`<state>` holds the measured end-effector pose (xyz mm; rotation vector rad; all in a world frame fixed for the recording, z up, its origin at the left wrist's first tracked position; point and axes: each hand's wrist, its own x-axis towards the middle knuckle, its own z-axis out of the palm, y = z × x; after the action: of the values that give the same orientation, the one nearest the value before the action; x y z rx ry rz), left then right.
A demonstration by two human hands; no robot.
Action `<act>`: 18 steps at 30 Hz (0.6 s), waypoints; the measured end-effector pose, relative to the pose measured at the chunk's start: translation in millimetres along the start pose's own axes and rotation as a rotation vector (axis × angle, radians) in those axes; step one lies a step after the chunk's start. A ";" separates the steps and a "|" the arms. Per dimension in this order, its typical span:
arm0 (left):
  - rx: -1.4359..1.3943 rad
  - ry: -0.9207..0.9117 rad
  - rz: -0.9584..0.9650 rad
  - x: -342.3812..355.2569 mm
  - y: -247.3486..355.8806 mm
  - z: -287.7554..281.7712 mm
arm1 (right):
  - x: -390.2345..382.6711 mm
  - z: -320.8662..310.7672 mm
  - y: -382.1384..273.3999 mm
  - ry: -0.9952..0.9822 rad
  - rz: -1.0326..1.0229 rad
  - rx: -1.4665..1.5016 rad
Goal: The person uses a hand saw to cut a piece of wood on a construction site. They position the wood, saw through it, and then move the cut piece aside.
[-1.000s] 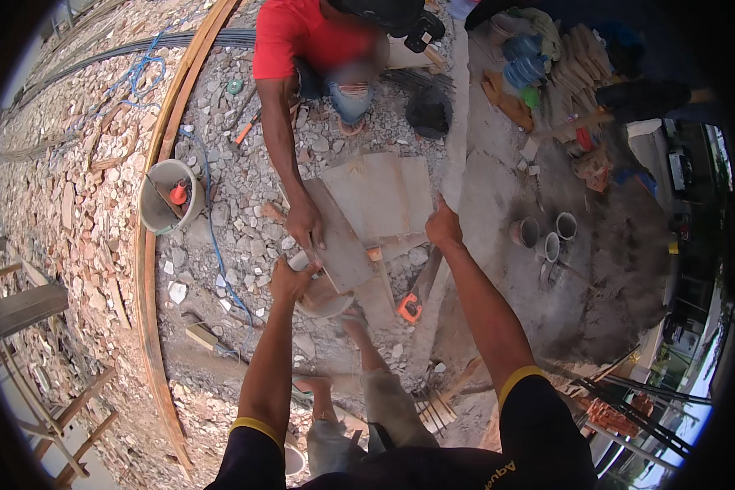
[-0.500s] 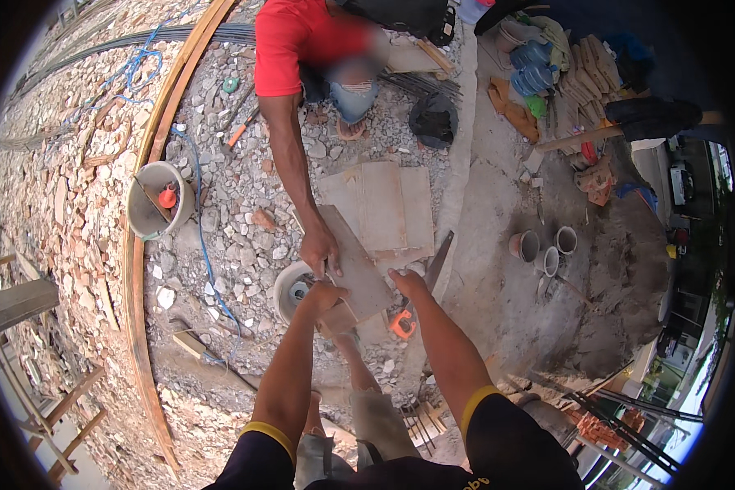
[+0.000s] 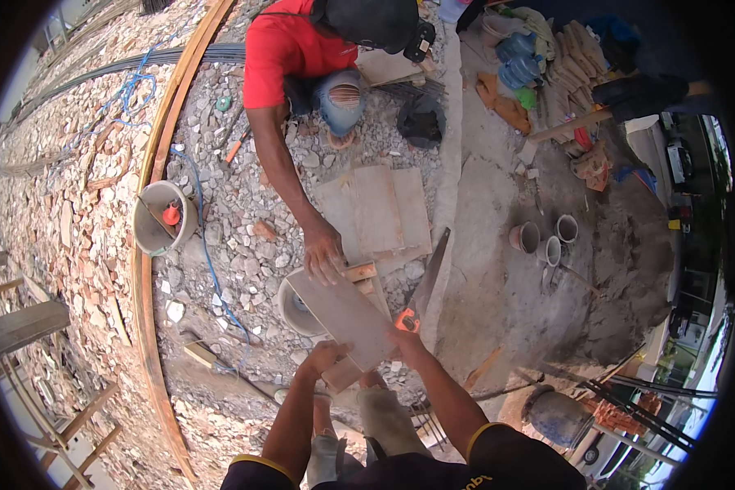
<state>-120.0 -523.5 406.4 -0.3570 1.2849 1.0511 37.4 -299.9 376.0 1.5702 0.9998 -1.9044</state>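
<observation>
Clearly, both hands [image 3: 325, 359] flank the board [image 3: 348, 322].

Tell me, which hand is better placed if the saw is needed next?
Probably the right hand: at the right edge of the board, it is close to the orange saw handle. The left hand is at the opposite edge, farther away.

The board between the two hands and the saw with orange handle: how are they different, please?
The board is held up, with the left hand and right hand at its edges; the saw lies on the ground.
The board is broad and roughly rectangular; the saw's blade is narrow and tapers.
The board is plain grey-brown; the saw has a bright orange handle.
Both look flat and longer than wide.
</observation>
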 end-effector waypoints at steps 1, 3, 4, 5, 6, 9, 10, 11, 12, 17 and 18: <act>0.012 -0.001 -0.003 -9.8 -9.9 2.0 | -10.5 1.4 6.9 -0.008 0.006 -0.011; 0.039 -0.006 -0.037 -24.2 -28.1 2.2 | -31.2 6.6 20.7 -0.025 0.006 0.001; 0.055 -0.008 -0.067 -33.9 -39.2 0.0 | -41.1 10.4 27.6 -0.028 0.012 0.021; 0.078 -0.008 -0.087 -44.1 -51.3 -2.4 | -50.7 15.0 34.5 0.007 0.075 0.019; -0.004 -0.038 -0.124 -50.8 -61.4 -6.6 | -59.9 20.3 41.2 0.045 0.104 -0.013; -0.150 -0.025 -0.029 -70.5 -93.3 -20.5 | -82.7 40.3 59.5 0.012 0.058 0.010; -0.138 -0.034 0.003 -74.1 -100.1 -25.2 | -88.4 48.0 64.4 -0.050 -0.029 0.013; -0.124 -0.049 0.040 -77.5 -105.2 -29.2 | -93.3 55.9 68.7 -0.053 -0.057 -0.001; -0.111 -0.058 0.062 -81.1 -108.5 -31.9 | -97.4 63.9 72.3 -0.062 -0.039 -0.028; -0.064 0.226 0.038 -112.6 -104.0 -32.8 | -108.7 100.7 79.5 -0.084 -0.301 -0.029; -0.075 0.272 0.041 -122.1 -102.9 -31.5 | -110.1 106.8 78.9 -0.121 -0.372 -0.063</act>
<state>-48.0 -653.1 473.5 -0.5469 1.5016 1.1148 55.3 -441.8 472.4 1.2835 1.3579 -2.1562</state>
